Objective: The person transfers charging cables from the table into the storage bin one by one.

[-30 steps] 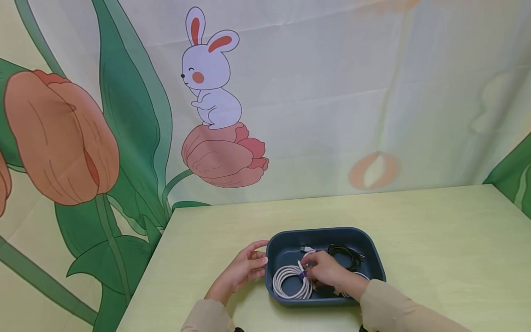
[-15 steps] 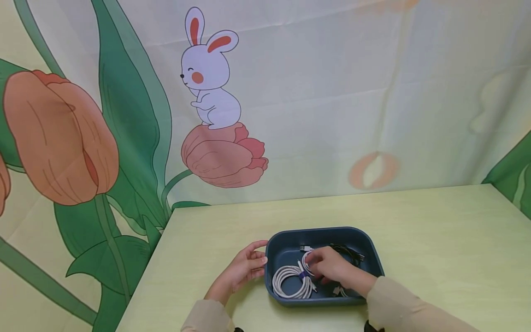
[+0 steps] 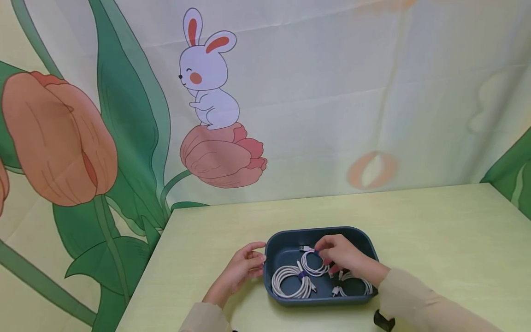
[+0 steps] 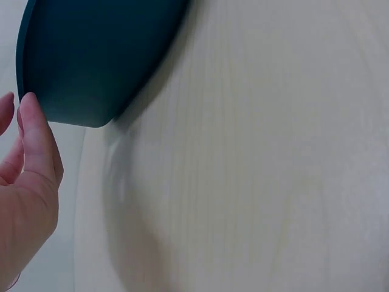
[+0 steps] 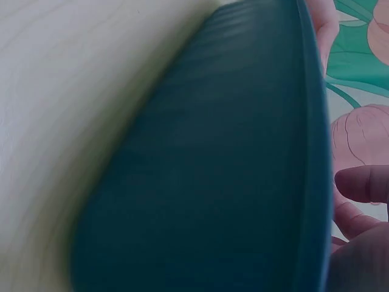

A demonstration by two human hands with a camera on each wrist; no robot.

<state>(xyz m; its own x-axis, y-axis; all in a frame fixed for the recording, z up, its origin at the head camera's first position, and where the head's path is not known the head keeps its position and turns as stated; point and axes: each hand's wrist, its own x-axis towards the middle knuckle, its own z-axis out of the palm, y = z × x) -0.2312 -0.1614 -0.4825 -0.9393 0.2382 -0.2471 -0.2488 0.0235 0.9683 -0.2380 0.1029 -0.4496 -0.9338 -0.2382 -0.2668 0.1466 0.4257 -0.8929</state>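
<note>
A dark blue tray [image 3: 286,302] holds several coiled cables. In the head view, my right hand [image 3: 342,253] reaches in from the right, its curled fingertips pinching a small white cable [image 3: 309,266] near its purple tie. That cable's USB plug [image 3: 305,248] points left. A larger white cable coil [image 3: 279,282] with a purple tie lies at the tray's left. Another white cable [image 3: 368,288] sits at the near right, partly in shadow. My left hand [image 3: 238,272] touches the tray's left side with extended fingertips; the left wrist view shows the same left hand [image 4: 30,188] against the rim.
A pale yellow-green table [image 3: 435,244] surrounds the tray. Behind it hangs a backdrop [image 3: 315,115] printed with a rabbit and tulips. A black band [image 3: 383,320] shows below the right sleeve [image 3: 419,295].
My right hand has left the larger coil and shifted right to the small white cable. It now covers where the black cable was visible. My left hand stays at the tray's side.
</note>
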